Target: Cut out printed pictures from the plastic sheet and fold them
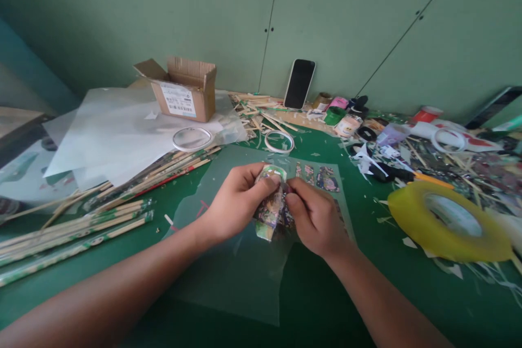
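Note:
Between my two hands is a small printed paper piece (269,209) with green, white and dark multicoloured patterns. My left hand (240,198) grips it, thumb pressed on its upper front. Closed in a pinch at its right edge is my right hand (316,215); whether those fingertips hold the paper or something small and dark I cannot make out. Below the hands lies a translucent sheet (244,283) on the green table. Small printed cutouts (327,179) rest on the sheet just beyond my right hand.
An open cardboard box (183,92) stands on white sheets (110,130) at the back left. Wrapped wooden sticks (77,234) lie left. A phone (299,84) leans on the wall. To the right are a yellow tape roll (408,217) and piled scraps. Two rings, one a clear ring (279,142), lie ahead.

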Available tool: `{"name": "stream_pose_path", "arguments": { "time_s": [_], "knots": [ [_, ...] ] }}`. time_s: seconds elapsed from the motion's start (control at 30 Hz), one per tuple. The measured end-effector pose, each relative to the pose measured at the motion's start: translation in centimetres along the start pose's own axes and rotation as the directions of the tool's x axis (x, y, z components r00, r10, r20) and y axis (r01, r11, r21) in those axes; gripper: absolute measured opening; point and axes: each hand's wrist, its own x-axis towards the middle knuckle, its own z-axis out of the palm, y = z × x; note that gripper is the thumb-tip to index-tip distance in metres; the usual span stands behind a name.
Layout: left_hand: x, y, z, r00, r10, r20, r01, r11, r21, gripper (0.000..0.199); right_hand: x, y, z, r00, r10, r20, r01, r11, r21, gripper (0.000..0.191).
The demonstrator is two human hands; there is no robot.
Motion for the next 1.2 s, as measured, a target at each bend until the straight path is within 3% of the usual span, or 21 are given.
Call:
{"name": "stream_pose_path", "arguments": {
  "time_s": [0.23,0.43,0.7,0.9,1.07,1.2],
  "knots": [
    [-0.1,0.0,-0.1,0.997,-0.035,0.065,0.036,0.999,-0.010,0.030,0.0,-0.1,-0.2,0.999,-0.044,-0.013,0.043,0.999,-0.019,0.015],
    [-0.1,-0.1,0.0,0.999,-0.006,0.049,0.007,1.000,-0.004,0.030,0.0,0.1,-0.2,0.998,-0.057,-0.029,0.056,0.998,-0.024,0.014],
    [-0.2,0.1,0.2,1.000,0.010,0.003,-0.011,1.000,0.013,0.029,-0.3,0.7,-0.5,0.986,0.081,-0.145,-0.079,0.997,0.014,0.014],
    [-0.2,0.2,0.4,0.998,0.037,-0.052,-0.027,0.984,0.175,0.027,-0.2,0.3,-0.2,0.999,-0.031,-0.044,0.032,0.999,0.038,0.018],
    [-0.1,0.0,0.4,0.996,0.071,-0.052,-0.055,0.963,0.263,0.026,-0.4,0.5,0.2,0.998,0.000,-0.055,0.002,0.999,0.047,0.016],
    [-0.1,-0.1,0.5,0.994,0.076,-0.073,-0.051,0.953,0.298,0.028,-0.6,0.1,0.5,0.974,0.134,-0.182,-0.091,0.970,0.227,0.006]
  ]
}}
